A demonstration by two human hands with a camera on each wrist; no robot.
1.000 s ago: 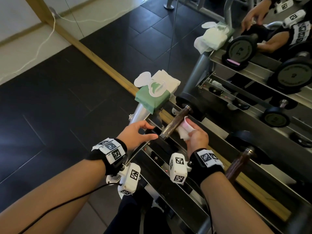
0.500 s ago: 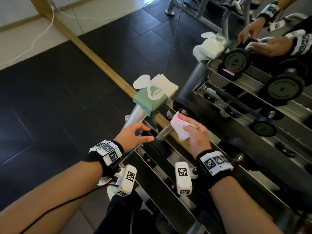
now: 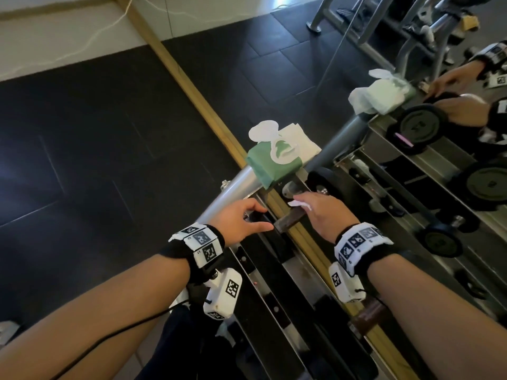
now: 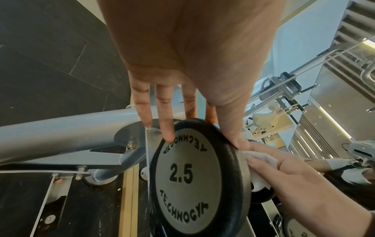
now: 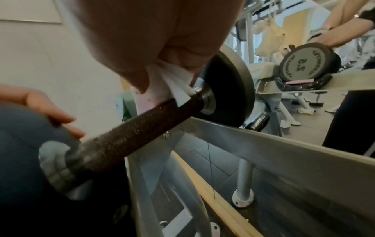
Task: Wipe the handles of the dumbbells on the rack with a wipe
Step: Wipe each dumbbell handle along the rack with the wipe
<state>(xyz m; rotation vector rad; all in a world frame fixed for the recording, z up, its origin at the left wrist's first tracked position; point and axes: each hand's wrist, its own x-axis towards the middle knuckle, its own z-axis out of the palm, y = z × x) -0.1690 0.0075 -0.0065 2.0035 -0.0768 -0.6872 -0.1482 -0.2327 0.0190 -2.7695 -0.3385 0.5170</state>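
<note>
A dumbbell lies on the rack's top shelf, its rough brown handle running between a near plate marked 2.5 and a far plate. My left hand holds the near plate's rim between thumb and fingers. My right hand pinches a crumpled white wipe and presses it on the handle's far end, right by the far plate. The palm hides much of the wipe in the head view.
A green pack of wipes with its flap open sits on the rack's grey post. The rack rail stands against a wall mirror edged by a wooden strip. Another dumbbell's handle lies under my right forearm. Dark floor tiles spread left.
My right hand has slid the wipe along the handle from its middle to the end by the far plate. The left hand has stayed on the near plate.
</note>
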